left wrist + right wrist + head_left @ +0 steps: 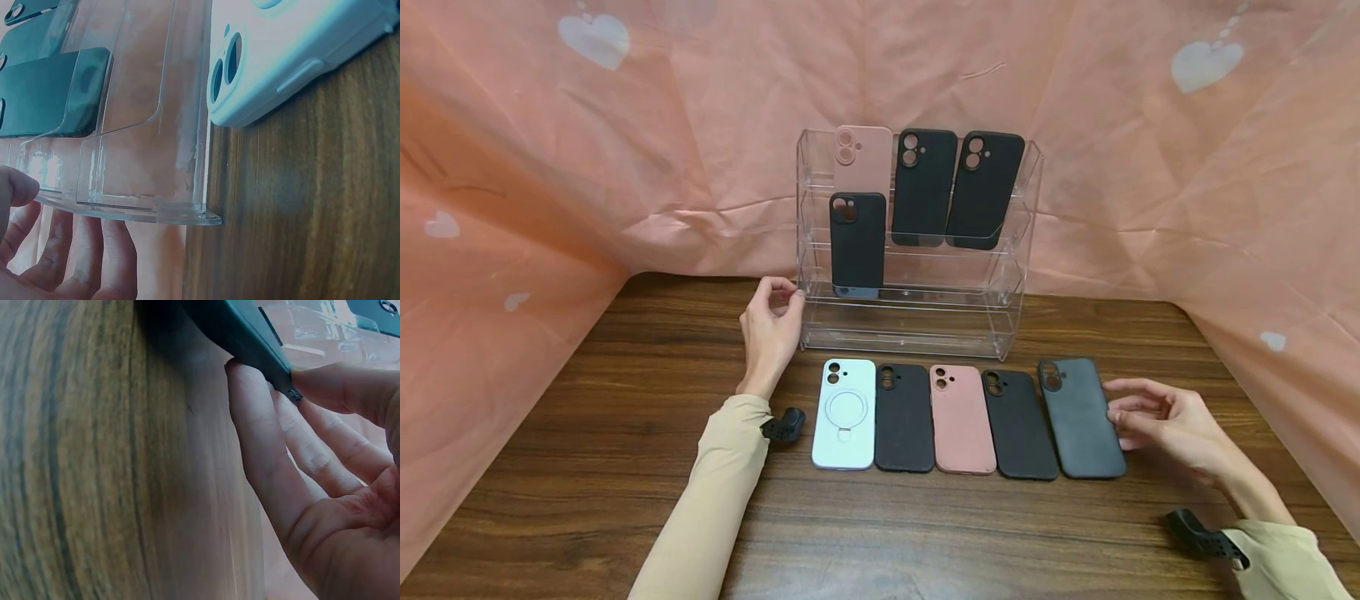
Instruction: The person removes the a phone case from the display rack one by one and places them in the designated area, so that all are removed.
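At 3 o'clock in the row of 5 cases on the table (625, 467), the right hand (1165, 421) is pinching the edge of the dark grey case (1081, 418); lifting it level should be keeping it clear of its neighbour. Left hand (771, 329) is gripping the clear rack (1026, 250) at its 9 o'clock wall, steadying it; the rack is holding 4 cases, 1 pink, 3 dark

Clear glossy plastic rack (917, 317), matt dark case (1081, 418), wood-grain table (625, 467), pink cloth (512, 167)
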Tool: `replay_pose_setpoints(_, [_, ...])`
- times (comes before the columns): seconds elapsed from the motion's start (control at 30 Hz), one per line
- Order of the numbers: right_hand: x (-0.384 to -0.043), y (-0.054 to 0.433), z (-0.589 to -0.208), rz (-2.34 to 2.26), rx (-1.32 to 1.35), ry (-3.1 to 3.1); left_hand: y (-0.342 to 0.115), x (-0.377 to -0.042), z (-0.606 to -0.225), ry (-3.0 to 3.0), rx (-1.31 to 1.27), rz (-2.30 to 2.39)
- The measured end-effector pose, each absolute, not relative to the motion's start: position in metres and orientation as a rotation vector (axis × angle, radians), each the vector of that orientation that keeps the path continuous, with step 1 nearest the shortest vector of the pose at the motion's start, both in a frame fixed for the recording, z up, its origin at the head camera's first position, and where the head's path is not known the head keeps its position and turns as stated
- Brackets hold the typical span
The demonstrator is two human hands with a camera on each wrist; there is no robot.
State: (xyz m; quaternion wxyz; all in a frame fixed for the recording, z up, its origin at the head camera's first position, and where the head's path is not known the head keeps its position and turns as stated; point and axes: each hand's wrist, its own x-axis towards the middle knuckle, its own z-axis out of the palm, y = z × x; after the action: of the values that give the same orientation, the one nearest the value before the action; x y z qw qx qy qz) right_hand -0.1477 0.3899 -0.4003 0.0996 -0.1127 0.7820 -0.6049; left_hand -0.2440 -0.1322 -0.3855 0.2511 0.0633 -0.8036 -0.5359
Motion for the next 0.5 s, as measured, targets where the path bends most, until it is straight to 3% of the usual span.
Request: replay_pose_setpoints(0.5, [-0.1506,0.3892,-0.3995,-1.499,-0.229,2.429,-0.1332,-0.2452,-0.3861,-2.184,0.171,-1.454])
